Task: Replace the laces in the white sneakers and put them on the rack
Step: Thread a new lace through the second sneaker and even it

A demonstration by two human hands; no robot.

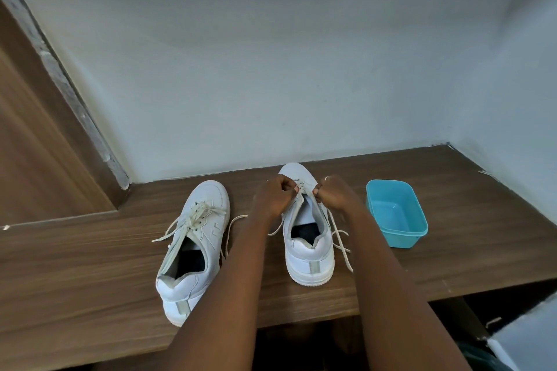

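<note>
Two white sneakers stand on a brown wooden counter [90, 265], toes toward the wall. The left sneaker [193, 247] has loose cream laces spread over its tongue and trailing onto the wood. The right sneaker [309, 226] sits between my arms. My left hand [275, 194] and my right hand [333, 193] are both curled over its lacing area, each pinching the lace [342, 245] near the upper eyelets. Loose lace ends hang down both sides of this shoe.
A turquoise plastic tub [396, 214] stands to the right of the right sneaker. The pale wall [271, 69] rises right behind the shoes and meets a side wall at the right. The counter's front edge runs under my forearms.
</note>
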